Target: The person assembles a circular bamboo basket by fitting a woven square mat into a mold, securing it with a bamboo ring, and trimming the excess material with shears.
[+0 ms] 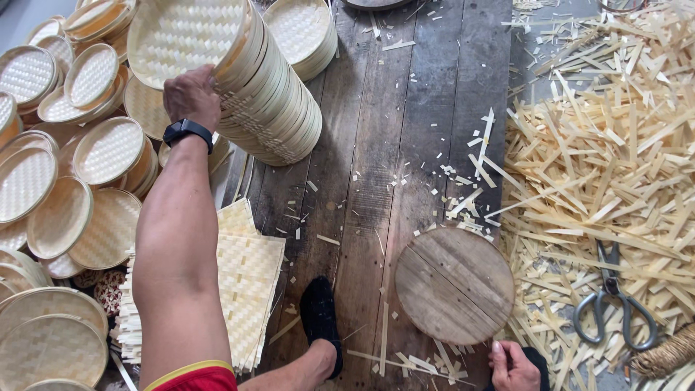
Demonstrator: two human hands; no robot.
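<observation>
The left hand (192, 94) is extended to the far left part of the plank floor (376, 181) and rests with fingers curled against the rim of the topmost tray in a leaning stack of woven bamboo trays (253, 87); the grasp is partial, fingers pressed on the rim; a black wrist device (186, 131) sits just below the hand. The right hand (512, 366) lies at the near edge of the floor, fingers loosely bent, holding nothing, just beside the round wooden board (455, 284). The floor consists of dark, worn wooden planks littered with short bamboo chips; a foot in a black sock (319, 318) rests on the planks near the near edge. Flat woven mats (246, 282) lie stacked left of the foot; further round trays (58, 181) cover the left edge. A heap of bamboo strips (601, 145) fills the right side; scissors (612, 300) lie on the heap near the near right corner.
</observation>
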